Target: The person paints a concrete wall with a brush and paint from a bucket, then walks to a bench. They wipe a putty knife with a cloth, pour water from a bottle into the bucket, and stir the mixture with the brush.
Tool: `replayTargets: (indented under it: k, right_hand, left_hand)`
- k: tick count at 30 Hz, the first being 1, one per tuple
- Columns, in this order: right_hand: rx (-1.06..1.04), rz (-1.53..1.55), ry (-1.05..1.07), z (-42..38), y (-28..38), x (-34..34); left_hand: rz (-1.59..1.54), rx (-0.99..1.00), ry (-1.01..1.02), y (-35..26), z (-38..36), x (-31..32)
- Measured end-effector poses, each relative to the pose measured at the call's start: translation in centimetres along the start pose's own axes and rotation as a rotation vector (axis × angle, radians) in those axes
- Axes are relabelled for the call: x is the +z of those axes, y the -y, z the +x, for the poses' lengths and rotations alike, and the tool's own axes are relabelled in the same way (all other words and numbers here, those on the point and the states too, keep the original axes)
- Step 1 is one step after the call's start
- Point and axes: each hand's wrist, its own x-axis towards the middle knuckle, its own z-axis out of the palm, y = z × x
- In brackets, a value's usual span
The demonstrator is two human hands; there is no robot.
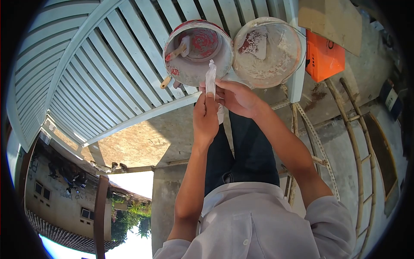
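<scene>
My left hand is closed around a narrow, crumpled white strip, its thumb lying along the front. The strip points upward and looks like thin plastic or paper. From the other side, my right hand pinches at the same strip; some of its fingers are hidden behind it. A whitish piece hangs below, between the hands. Just beyond them stands a red-rimmed bucket, stained inside, with a brush in it. Beside it is a bucket caked with dried white material, holding a flat whitish piece.
Both buckets stand on a pale slatted bench. A wooden-handled tool lies by the red-rimmed bucket. To the right are an orange box or bag, a cardboard sheet, a bamboo ladder and a perforated metal frame.
</scene>
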Motion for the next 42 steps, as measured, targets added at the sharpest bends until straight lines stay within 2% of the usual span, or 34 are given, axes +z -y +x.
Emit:
replayTargets:
  k: [4,7,13,16,19,22,25,28,31,37,40,42]
  right_hand:
    - [-0.011,-0.089,0.142,0.4,-1.1,-2.2]
    - [0.022,-0.110,0.079,0.4,-0.9,-1.4]
    - [0.012,-0.099,0.128,0.1,-0.8,-1.6]
    - [0.039,-0.156,-0.005,0.4,-0.9,-2.0]
    - [0.069,-0.211,-0.005,0.2,-0.2,-1.7]
    - [0.016,-0.230,-0.143,0.2,-0.4,-0.2]
    - [0.015,-0.239,-0.060,-0.1,-0.3,-0.1]
    - [-0.002,-0.229,0.122,-0.3,-0.2,-0.4]
    - [0.026,-0.312,0.118,-0.5,-0.3,-0.9]
    - [0.020,-0.416,-0.138,-0.8,-0.7,-0.1]
    - [0.003,-0.360,-0.212,-0.8,-1.3,0.0]
    - [-0.017,-0.338,-0.211,-0.8,-1.5,-0.2]
  left_hand:
    - [-0.090,-0.051,0.084,-0.7,0.0,-0.3]
    - [-0.120,-0.073,0.100,-0.7,0.3,-0.6]
    - [-0.196,-0.103,0.178,-1.0,0.6,-1.0]
    - [-0.181,-0.156,0.181,-0.9,0.3,-1.0]
    - [-0.185,-0.136,0.169,-1.3,-0.5,-0.4]
    - [0.029,-0.058,0.146,-0.9,-1.0,-0.7]
    - [0.076,0.012,0.075,-1.1,-0.8,-0.5]
    - [-0.006,0.014,0.047,-0.8,-0.3,-0.6]
    - [0.051,0.089,0.052,0.0,0.1,-0.9]
    - [0.323,0.134,0.010,-1.2,-0.3,-0.1]
    - [0.477,0.211,-0.006,-1.1,-0.4,0.1]
    - [0.469,0.251,0.008,-0.8,-0.3,0.2]
